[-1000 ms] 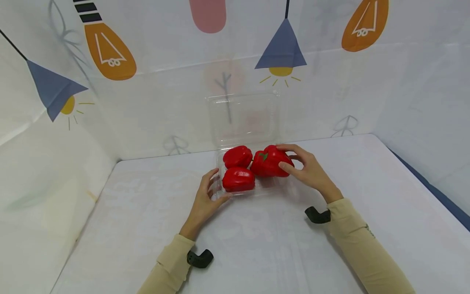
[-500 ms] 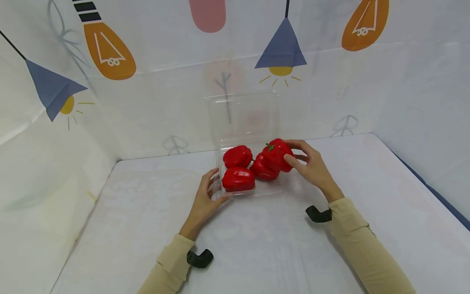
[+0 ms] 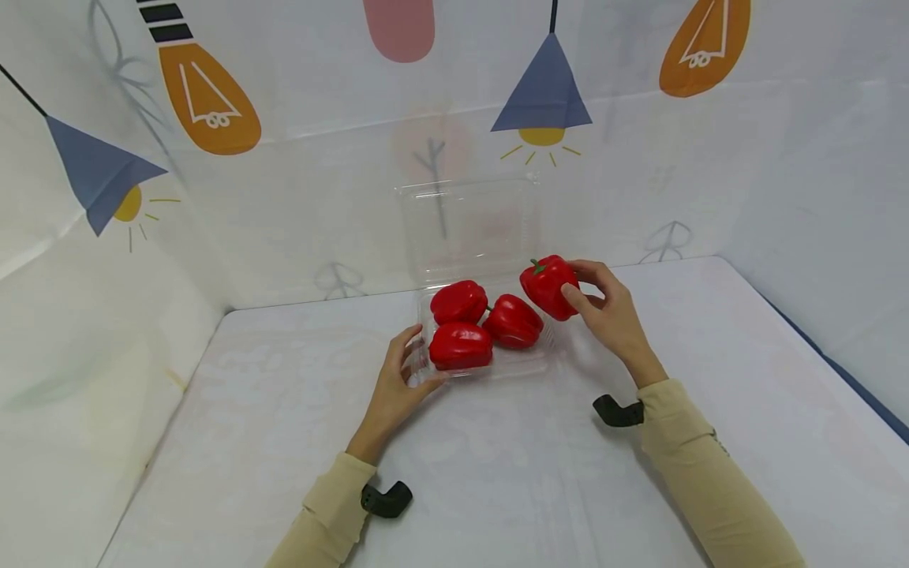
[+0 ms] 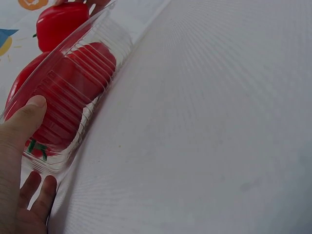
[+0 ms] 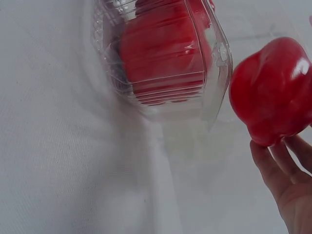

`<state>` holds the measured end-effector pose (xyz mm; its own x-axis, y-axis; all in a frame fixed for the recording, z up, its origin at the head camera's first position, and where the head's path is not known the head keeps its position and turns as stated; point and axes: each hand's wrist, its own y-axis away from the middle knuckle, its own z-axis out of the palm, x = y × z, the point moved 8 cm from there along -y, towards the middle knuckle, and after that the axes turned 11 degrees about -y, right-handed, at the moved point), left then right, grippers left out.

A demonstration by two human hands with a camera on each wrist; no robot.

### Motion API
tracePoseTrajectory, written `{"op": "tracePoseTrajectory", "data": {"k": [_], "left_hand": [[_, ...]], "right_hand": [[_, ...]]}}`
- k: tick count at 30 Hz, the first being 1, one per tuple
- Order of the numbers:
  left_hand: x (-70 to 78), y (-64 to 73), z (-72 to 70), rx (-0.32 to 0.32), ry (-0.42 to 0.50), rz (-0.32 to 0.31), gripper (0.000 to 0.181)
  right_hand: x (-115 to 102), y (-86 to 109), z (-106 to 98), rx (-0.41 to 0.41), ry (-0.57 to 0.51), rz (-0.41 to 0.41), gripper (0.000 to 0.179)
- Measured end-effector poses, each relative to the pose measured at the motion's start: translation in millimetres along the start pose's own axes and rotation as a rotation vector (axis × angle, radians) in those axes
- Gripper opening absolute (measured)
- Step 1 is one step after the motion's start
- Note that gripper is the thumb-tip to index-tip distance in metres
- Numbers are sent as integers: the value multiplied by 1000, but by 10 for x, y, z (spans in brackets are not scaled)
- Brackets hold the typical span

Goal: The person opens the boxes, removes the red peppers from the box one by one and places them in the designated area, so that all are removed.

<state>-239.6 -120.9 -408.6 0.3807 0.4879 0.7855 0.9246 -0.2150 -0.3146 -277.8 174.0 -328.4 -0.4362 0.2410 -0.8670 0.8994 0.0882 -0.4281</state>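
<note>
A clear plastic clamshell container [image 3: 521,364] sits on the table with three red bell peppers inside: one at the back left [image 3: 458,302], one at the front left [image 3: 460,347] and one at the right [image 3: 514,322]. My left hand [image 3: 390,401] grips its front left corner; in the left wrist view the thumb [image 4: 33,109] lies on the ribbed wall. My right hand [image 3: 612,317] holds another red bell pepper [image 3: 551,285], green stem toward the upper left, raised over the container's right back side. The right wrist view shows this pepper [image 5: 273,92] apart from the container wall [image 5: 214,97].
The container's transparent lid [image 3: 469,229] stands open upright behind it, near the white back wall [image 3: 319,213] printed with lamps and bulbs. White cloth covers the table [image 3: 483,489]. A black bent piece [image 3: 387,500] sits at each wrist.
My right hand has lifted its pepper up and to the right, uncovering the pepper at the container's right. My left hand has stayed at the corner.
</note>
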Motion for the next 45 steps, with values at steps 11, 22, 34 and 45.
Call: {"op": "tracePoseTrajectory", "data": {"k": [11, 22, 34, 45], "left_hand": [[-4, 1, -4, -6, -7, -14, 83], [-10, -4, 9, -6, -12, -6, 83], [-344, -37, 97, 27, -22, 2, 86], [-305, -25, 85, 16, -37, -5, 85]], "right_hand": [[53, -17, -111, 98, -20, 2, 42], [433, -63, -288, 223, -72, 29, 41], [744, -22, -398, 306, -56, 171, 45], [975, 13, -410, 309, -52, 333, 52]]}}
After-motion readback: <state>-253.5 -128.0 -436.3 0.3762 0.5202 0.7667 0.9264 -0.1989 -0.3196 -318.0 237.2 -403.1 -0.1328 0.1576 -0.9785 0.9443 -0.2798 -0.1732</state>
